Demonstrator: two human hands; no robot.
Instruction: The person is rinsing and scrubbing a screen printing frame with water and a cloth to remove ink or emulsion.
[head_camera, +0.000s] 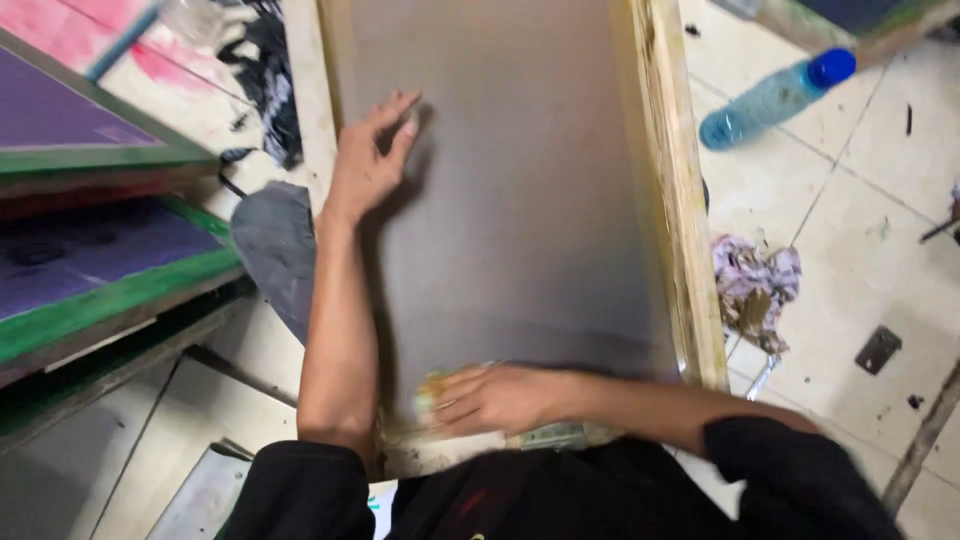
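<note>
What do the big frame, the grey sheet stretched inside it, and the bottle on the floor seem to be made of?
The frame looks like bare wood: pale, grainy, stained. The grey sheet seems a fine mesh fabric, matte and taut; the left hand rests flat on it. The bottle looks like clear blue-tinted plastic with a glossy blue cap. The pad under the right hand is too blurred to judge.

A single camera sits on the person's head and looks steeply down along the body. It is close: the forearms and both hands fill the middle, over a wooden screen frame (680, 200) that runs away from the chest. Tiled floor (850, 230) shows to the right, stacked frames (100, 300) to the left.
</note>
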